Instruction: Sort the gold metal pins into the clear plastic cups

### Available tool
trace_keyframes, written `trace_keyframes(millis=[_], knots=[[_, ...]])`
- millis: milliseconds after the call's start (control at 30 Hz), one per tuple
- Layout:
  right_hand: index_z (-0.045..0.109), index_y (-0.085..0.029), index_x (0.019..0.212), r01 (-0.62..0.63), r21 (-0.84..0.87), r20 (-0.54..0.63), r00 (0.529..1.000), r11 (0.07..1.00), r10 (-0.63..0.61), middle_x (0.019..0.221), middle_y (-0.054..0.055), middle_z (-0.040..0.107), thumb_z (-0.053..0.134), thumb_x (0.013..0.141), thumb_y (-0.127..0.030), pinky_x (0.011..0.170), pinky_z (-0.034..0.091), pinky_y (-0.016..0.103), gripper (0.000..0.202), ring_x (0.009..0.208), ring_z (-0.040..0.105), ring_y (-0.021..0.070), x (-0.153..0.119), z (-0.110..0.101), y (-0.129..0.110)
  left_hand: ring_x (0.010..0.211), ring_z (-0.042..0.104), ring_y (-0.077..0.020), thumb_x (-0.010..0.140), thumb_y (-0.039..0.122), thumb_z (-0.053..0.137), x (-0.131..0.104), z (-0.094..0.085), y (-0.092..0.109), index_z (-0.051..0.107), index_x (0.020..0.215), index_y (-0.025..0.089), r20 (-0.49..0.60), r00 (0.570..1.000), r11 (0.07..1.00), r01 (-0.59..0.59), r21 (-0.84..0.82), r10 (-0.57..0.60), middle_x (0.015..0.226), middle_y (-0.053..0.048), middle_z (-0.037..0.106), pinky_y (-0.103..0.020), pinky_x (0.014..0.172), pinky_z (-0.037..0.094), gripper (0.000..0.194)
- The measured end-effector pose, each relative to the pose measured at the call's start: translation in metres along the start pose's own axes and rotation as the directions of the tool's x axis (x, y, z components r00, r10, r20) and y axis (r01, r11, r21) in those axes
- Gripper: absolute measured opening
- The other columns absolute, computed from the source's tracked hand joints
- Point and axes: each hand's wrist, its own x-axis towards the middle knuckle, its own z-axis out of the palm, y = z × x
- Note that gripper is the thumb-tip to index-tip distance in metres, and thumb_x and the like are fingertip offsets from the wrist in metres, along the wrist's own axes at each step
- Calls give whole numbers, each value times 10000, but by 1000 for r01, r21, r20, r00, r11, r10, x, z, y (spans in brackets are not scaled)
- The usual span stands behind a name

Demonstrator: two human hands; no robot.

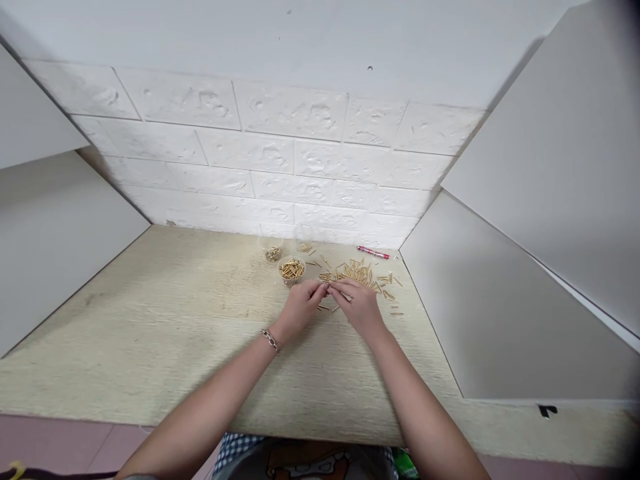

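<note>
My left hand point(303, 303) and my right hand point(358, 305) meet fingertip to fingertip above the table, both closed in a pinch. A speck of gold shows at the fingertips, but the fingers hide most of what they hold. Just behind and right of them spreads a loose pile of thin gold-coloured metal rods point(356, 271). Close to my left hand stands a clear round tub point(291, 283) filled with similar rods. A few single rods point(324, 308) lie beneath the hands.
Behind the full tub sit a clear cup with small gold pieces point(273, 253) and another clear cup point(304, 240). A red pen-like tube point(373, 253) lies near the textured white wall point(280, 160). White panels point(505, 313) flank the wooden table point(165, 320) on both sides.
</note>
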Motion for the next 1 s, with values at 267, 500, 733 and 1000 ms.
trace_keyframes(millis=[267,500,733,1000], knots=[[688,-193,874,32,-42,-17,999,999,-33,823,47,661,493,838,-244,682,494,252,205,730,608,139,-2,1,-3,605,488,-101,871,307,362,0,-4,0,574,671,155,-3,997,996,-77,52,77,661,-5,596,-212,601,349,328],[693,-203,842,-67,15,-25,997,998,67,778,36,656,509,806,-193,641,495,257,188,692,605,138,-1,4,-9,620,489,-110,869,308,357,-1,0,-3,571,683,158,-18,998,997,-54,59,55,666,-13,584,-222,600,346,321],[697,-200,827,-114,48,-65,991,992,117,782,39,656,511,786,-178,656,491,259,192,705,605,142,-3,14,-9,578,443,-99,860,286,355,-1,4,-1,511,604,155,-45,999,998,-14,68,17,609,1,538,-220,574,317,327],[695,-181,799,-161,47,-107,980,986,165,736,43,646,508,785,-196,649,475,268,189,670,588,145,-3,23,-10,548,410,-91,854,302,360,-1,5,0,464,561,154,-62,997,997,43,57,-40,557,15,494,-221,543,285,344]])
